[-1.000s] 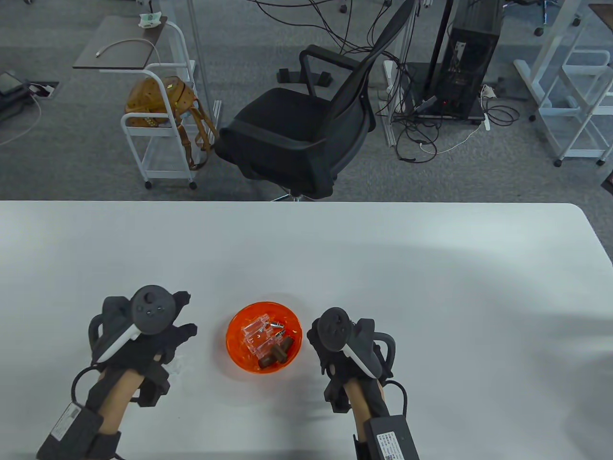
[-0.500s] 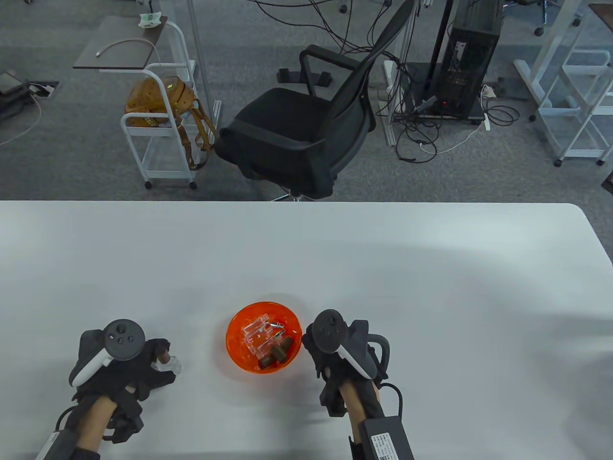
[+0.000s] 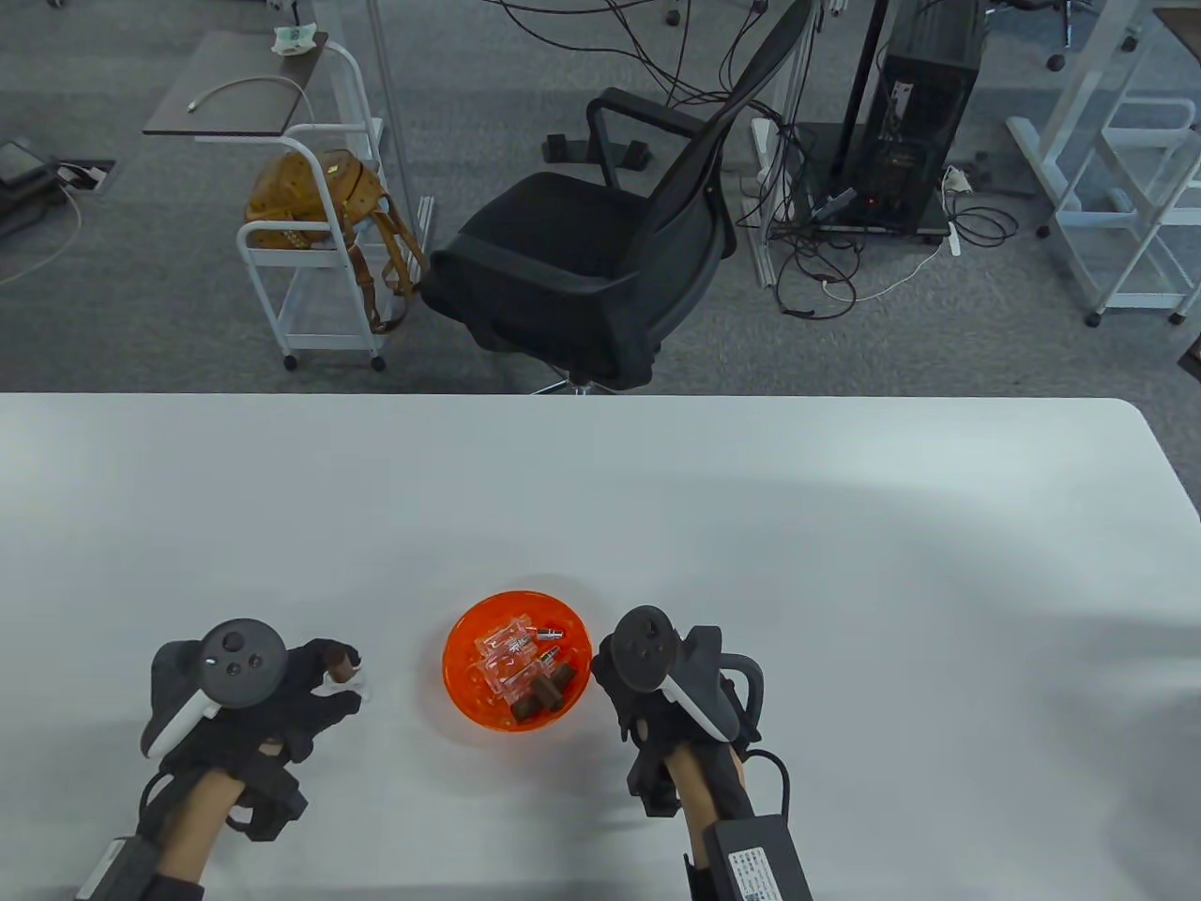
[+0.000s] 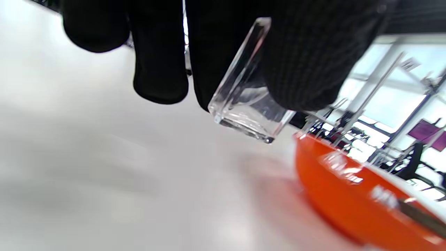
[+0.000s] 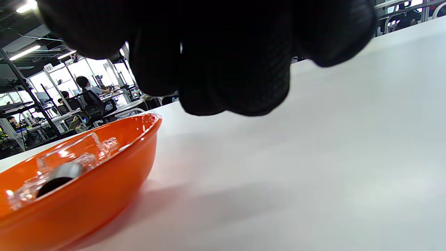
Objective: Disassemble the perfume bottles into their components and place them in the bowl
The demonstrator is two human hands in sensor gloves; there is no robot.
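Note:
An orange bowl (image 3: 464, 668) sits on the white table between my hands; it holds clear glass bottle bodies (image 3: 507, 652), brown caps (image 3: 549, 690) and a small metal sprayer (image 3: 549, 635). My left hand (image 3: 333, 680) pinches a perfume bottle (image 3: 345, 678) with a brown cap, just left of the bowl. In the left wrist view its clear square body (image 4: 244, 104) hangs between thumb and fingers above the table, with the bowl (image 4: 348, 205) to the right. My right hand (image 3: 647, 699) rests beside the bowl's right rim with fingers curled and nothing visible in them; the bowl (image 5: 87, 195) lies at its left.
The white table (image 3: 751, 526) stretches far and right of the bowl. Beyond its far edge stand a black office chair (image 3: 600, 244), a white cart with a brown bag (image 3: 319, 197), and cables on the floor.
My left hand came down toward me, took hold of the capped bottle, and has shifted it slightly right toward the bowl. The pieces in the bowl have shifted. My right hand barely moved.

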